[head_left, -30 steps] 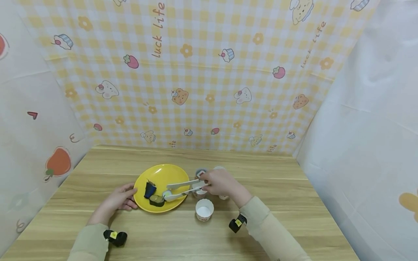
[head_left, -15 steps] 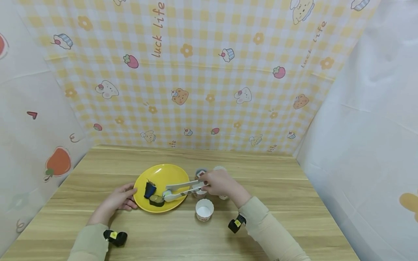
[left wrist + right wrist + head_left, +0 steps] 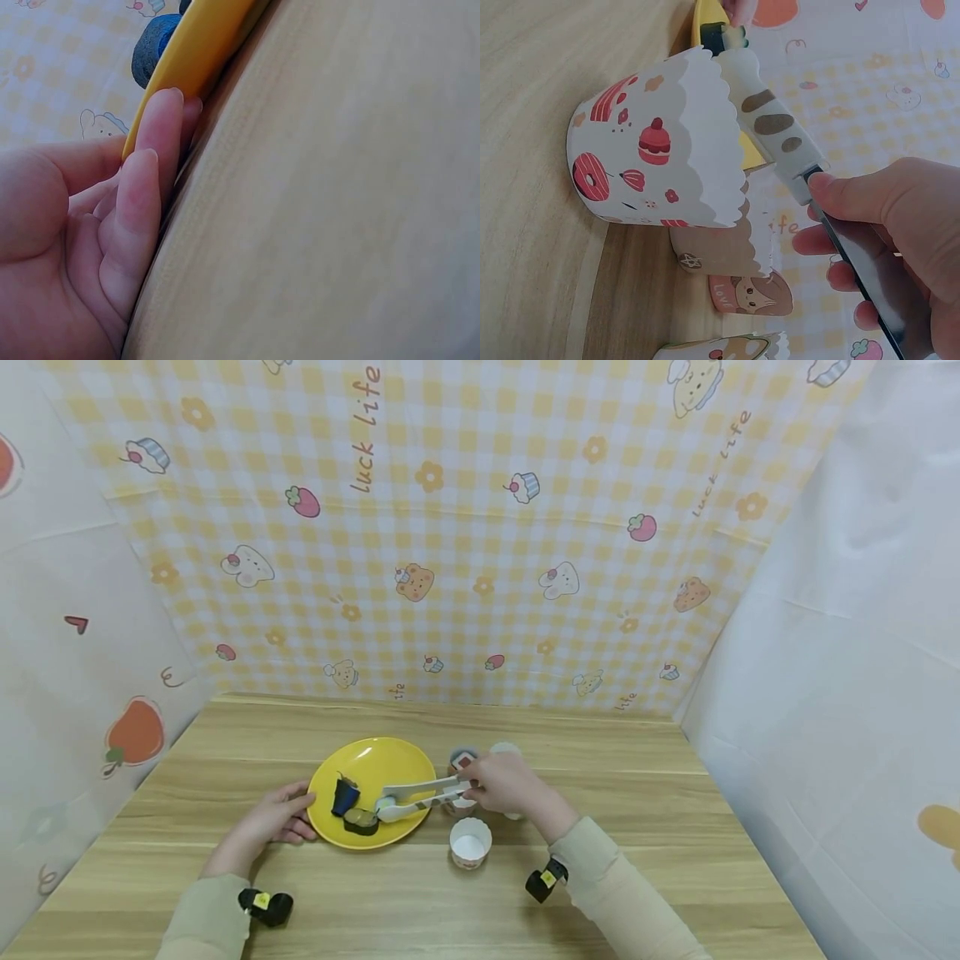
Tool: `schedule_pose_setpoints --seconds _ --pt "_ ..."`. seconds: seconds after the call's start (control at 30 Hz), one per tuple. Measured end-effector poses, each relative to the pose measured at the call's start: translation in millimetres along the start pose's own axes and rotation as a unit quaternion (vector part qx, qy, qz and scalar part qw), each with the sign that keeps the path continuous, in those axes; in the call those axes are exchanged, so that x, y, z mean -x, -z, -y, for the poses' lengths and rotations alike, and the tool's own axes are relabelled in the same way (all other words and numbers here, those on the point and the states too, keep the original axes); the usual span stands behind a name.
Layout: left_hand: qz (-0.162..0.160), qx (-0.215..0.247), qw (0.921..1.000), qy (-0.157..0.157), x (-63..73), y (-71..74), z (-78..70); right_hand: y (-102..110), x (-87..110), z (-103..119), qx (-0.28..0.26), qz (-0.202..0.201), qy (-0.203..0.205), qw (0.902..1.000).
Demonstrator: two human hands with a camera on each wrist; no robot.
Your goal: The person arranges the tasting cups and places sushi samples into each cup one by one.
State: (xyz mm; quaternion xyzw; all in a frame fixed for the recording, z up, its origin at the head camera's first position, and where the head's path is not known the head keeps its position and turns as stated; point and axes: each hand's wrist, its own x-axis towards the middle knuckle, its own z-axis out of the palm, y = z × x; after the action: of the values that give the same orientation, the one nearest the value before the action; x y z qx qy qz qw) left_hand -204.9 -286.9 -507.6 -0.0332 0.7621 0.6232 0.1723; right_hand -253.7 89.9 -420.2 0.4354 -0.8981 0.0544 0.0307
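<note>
At the left edge of the yellow plate (image 3: 382, 756), my left hand (image 3: 272, 818) grips the rim; in the left wrist view the thumb lies over it and fingers (image 3: 159, 127) lie underneath. My right hand (image 3: 508, 781) holds white-ended tongs (image 3: 408, 810) that reach over the plate from the right. Between the tong tips is a small pale round piece (image 3: 386, 803), partly hidden. A dark-wrapped toy sushi piece (image 3: 361, 822) lies beside it, and a dark blue piece (image 3: 345, 797) lies farther left on the plate. In the right wrist view the tongs' handle (image 3: 862, 262) shows dark metal.
A white scalloped paper cup (image 3: 470, 845) stands right of the plate, in front of another paper cup (image 3: 460, 808). Behind are a cup with a dark rim (image 3: 462, 757) and a pale cup (image 3: 506, 748), partly hidden by my right hand. A patterned cloth (image 3: 480, 543) hangs behind the table.
The tong tips have shifted slightly around the pale piece, and less of its green part shows now. My left hand and the plate stay where they were.
</note>
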Motion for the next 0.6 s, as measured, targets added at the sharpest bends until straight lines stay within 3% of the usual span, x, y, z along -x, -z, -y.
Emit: schedule_pose_setpoints --seconds 0.6 --pt "0.006 -0.001 1.0000 -0.002 1.0 0.0 -1.4 -3.7 5.2 -2.3 0.012 -0.048 0.007 0.9987"
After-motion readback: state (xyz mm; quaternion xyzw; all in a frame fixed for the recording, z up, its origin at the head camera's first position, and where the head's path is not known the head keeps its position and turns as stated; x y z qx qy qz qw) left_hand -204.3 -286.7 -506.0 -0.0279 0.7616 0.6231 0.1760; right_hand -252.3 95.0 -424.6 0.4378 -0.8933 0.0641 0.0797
